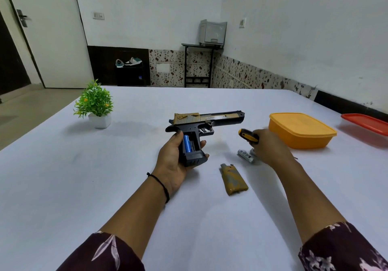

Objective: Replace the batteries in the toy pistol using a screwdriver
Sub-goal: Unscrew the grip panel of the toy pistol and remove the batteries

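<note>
My left hand [171, 157] grips the black and gold toy pistol [206, 120] by its handle, barrel pointing right. The grip compartment is open and a blue battery [187, 143] sits inside it. The tan grip cover [233, 180] lies loose on the table to the right of the pistol. My right hand [269, 147] holds a yellow and black screwdriver [248, 135] by its handle, just above a silver battery [245, 155] lying on the table. The screwdriver's shaft is hidden by the hand.
A yellow lidded box [302, 131] stands just beyond my right hand. A red lid [366, 123] lies at the far right edge. A small potted plant [95, 104] stands at the far left of the white table [105, 176].
</note>
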